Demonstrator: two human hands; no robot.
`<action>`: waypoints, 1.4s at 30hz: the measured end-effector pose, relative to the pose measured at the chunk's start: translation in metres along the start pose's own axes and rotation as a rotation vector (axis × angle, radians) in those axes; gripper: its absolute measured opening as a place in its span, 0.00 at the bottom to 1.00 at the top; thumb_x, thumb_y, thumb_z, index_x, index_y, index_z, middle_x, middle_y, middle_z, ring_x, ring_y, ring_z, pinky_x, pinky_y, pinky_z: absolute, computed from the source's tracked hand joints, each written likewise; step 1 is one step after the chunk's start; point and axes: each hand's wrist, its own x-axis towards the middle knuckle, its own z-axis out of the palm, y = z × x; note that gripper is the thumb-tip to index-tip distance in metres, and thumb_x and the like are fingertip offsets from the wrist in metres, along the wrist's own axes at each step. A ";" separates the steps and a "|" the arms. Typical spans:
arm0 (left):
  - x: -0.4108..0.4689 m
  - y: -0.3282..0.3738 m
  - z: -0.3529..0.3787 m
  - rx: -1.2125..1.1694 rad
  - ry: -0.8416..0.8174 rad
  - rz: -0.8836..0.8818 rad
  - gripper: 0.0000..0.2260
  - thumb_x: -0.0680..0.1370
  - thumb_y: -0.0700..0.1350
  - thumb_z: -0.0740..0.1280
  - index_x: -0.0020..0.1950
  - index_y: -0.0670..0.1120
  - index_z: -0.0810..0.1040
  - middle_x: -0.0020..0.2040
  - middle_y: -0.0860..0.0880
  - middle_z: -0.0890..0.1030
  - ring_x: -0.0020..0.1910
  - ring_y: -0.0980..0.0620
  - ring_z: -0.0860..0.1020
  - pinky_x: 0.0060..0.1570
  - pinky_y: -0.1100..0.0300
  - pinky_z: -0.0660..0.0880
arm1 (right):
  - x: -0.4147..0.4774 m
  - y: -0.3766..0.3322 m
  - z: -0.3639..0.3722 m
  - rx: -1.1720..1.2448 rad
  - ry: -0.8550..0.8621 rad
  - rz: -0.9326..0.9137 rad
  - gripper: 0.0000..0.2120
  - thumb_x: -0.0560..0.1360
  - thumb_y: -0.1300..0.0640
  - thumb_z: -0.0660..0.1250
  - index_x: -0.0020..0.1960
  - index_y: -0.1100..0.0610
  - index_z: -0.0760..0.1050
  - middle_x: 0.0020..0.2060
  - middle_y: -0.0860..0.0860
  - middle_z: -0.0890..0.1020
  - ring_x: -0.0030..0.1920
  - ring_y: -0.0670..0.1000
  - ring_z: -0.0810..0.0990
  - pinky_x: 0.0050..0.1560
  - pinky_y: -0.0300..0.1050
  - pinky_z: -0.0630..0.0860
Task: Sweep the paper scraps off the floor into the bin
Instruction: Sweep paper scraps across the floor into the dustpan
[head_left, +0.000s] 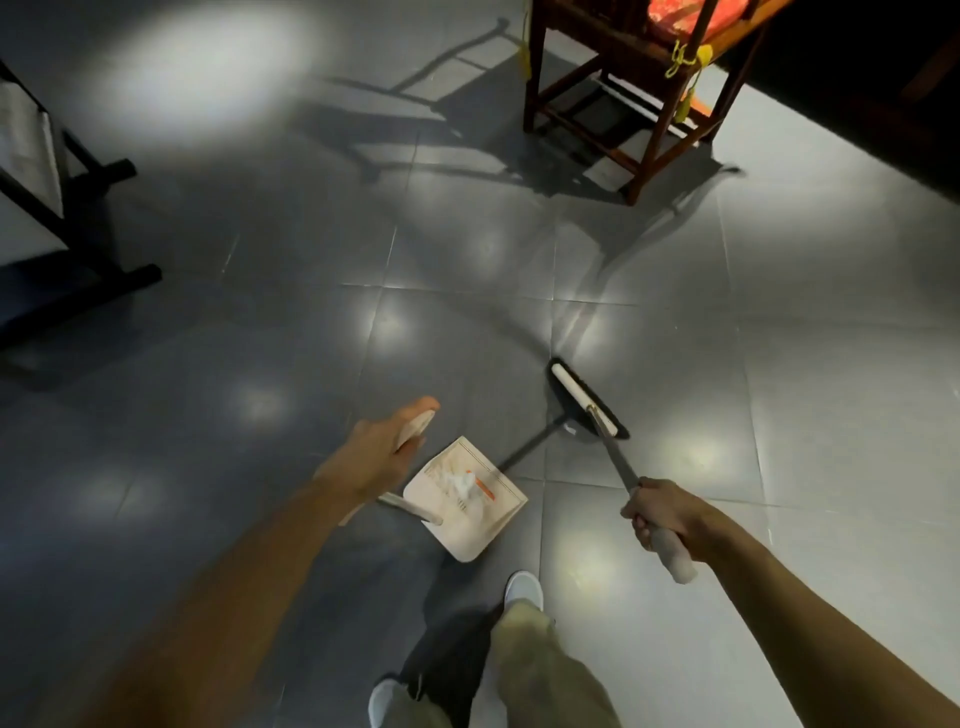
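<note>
Head camera: gripping dustpan (470, 540) handle with left hand (382, 457), paper scraps (467, 486) inside dustpan. Gripping broom (584, 400) handle with right hand (662, 514), right of dustpan.

A beige plastic long-handled dustpan (467, 525) sits low in the middle, just ahead of the person's white shoes (524, 590), with crumpled white paper scraps (462, 483) lying in its tray. The left hand (384, 452) grips the top of its handle, left of the tray. The black-bristled broom with a metal shaft (587, 400) has its head down at the grey tiled floor (260, 338), ahead and right of the dustpan and apart from it. The right hand (662, 519) grips the shaft's near end, right of the tray. A dark wooden chair (597, 130) stands far ahead on the right, a black-framed stand (88, 218) far left.
</note>
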 end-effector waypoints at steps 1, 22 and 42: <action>-0.001 -0.003 0.002 0.033 -0.006 0.013 0.17 0.81 0.46 0.59 0.70 0.56 0.66 0.56 0.42 0.79 0.54 0.43 0.77 0.51 0.58 0.70 | -0.004 0.000 0.016 -0.002 -0.016 0.008 0.02 0.77 0.68 0.59 0.48 0.66 0.70 0.29 0.56 0.73 0.24 0.48 0.69 0.22 0.36 0.70; -0.189 -0.184 -0.075 -0.336 0.549 -0.265 0.18 0.80 0.44 0.62 0.70 0.54 0.69 0.60 0.44 0.77 0.58 0.47 0.77 0.57 0.60 0.70 | -0.172 -0.051 0.248 -0.116 -0.420 -0.005 0.13 0.79 0.67 0.51 0.38 0.57 0.64 0.17 0.49 0.64 0.14 0.42 0.62 0.15 0.29 0.59; -0.483 -0.400 -0.157 -0.424 1.166 -0.820 0.19 0.80 0.41 0.60 0.71 0.50 0.66 0.63 0.45 0.75 0.57 0.48 0.76 0.55 0.58 0.71 | -0.232 -0.149 0.676 -0.794 -0.707 -0.166 0.12 0.79 0.69 0.56 0.50 0.51 0.66 0.21 0.50 0.66 0.15 0.42 0.64 0.14 0.30 0.61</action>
